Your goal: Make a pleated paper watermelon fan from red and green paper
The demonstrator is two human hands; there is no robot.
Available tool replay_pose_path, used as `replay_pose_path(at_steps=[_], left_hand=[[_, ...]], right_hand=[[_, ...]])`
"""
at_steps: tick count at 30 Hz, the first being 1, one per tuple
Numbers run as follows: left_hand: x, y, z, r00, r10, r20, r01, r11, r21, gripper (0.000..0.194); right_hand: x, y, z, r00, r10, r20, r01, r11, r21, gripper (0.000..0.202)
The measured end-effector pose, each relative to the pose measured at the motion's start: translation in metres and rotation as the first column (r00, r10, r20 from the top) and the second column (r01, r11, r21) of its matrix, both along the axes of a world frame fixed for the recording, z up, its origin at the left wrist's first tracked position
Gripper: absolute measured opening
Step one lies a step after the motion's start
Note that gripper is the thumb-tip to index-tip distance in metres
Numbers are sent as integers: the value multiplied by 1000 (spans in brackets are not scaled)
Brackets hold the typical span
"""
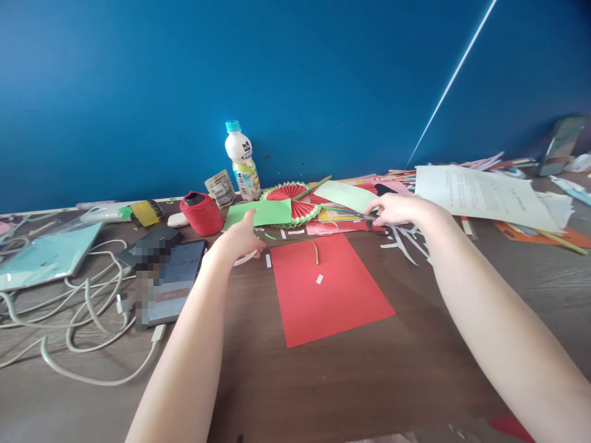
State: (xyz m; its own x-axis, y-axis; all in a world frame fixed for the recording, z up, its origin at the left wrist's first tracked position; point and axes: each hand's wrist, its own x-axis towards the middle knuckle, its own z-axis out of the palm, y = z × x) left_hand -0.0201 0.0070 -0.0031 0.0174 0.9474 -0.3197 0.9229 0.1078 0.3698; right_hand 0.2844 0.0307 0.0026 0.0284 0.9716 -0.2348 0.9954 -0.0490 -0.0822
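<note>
My left hand (243,237) is over the table with its fingers apart. Its fingertips reach the edge of a green paper (274,212), and a white tape roll (244,258) lies partly hidden beneath it. My right hand (392,209) has its fingers on the dark handles of a pair of scissors (378,231), whose blades point left. A pale green paper strip (346,195) lies just beyond them. Between my forearms a red paper sheet (327,301) lies flat, with a thin green strip (316,252) and a small white piece (319,279) on it.
Behind lie red-and-green pleated paper fans (289,192). A bottle (243,163) and a red roll (202,213) stand at back left. A phone (178,283) and white cables (87,307) spread leftward. White scraps (406,243) and a printed sheet (480,194) are to the right.
</note>
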Motion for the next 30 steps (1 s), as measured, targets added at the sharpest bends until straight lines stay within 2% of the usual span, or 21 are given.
replay_pose_path(at_steps=[3, 6, 8, 11, 14, 15, 17, 21, 24, 26, 30], left_hand=[[3, 0, -1, 999, 2, -40, -1, 1000, 8, 99], [5, 0, -3, 992, 8, -130, 4, 996, 88, 101], [5, 0, -5, 984, -2, -176, 30, 988, 155, 99], [4, -1, -6, 986, -47, -160, 79, 977, 197, 95], [3, -2, -6, 989, -60, -134, 83, 980, 181, 92], [3, -3, -6, 989, -60, -132, 84, 980, 181, 91], [4, -3, -6, 991, -67, -115, 91, 973, 214, 86], [9, -1, -4, 988, -145, 51, 116, 920, 374, 59], [17, -2, 1, 930, -282, 236, 168, 897, 408, 29], [25, -6, 5, 874, -369, 316, 235, 891, 389, 20], [41, -15, 11, 795, -474, 378, 324, 860, 395, 12]], right_hand=[[-12, -4, 5, 999, -48, 20, 50, 994, -97, 41], [-23, -9, 11, 1000, -29, 8, 29, 999, -25, 29], [-32, -14, 14, 991, 97, -88, -99, 995, -16, 22], [-53, -24, 15, 918, 292, -268, -338, 930, -147, 39], [-78, -32, 6, 885, 368, -284, -444, 852, -279, 44], [-85, -34, 1, 888, 375, -266, -447, 839, -311, 44], [-94, -34, -8, 903, 363, -231, -422, 850, -314, 36], [-91, -29, -19, 875, 344, -340, -441, 856, -270, 18], [-81, -25, -15, 806, 363, -467, -499, 842, -205, 16], [-76, -24, -10, 764, 351, -542, -508, 844, -170, 14], [-72, -27, 1, 699, 309, -645, -522, 836, -165, 9]])
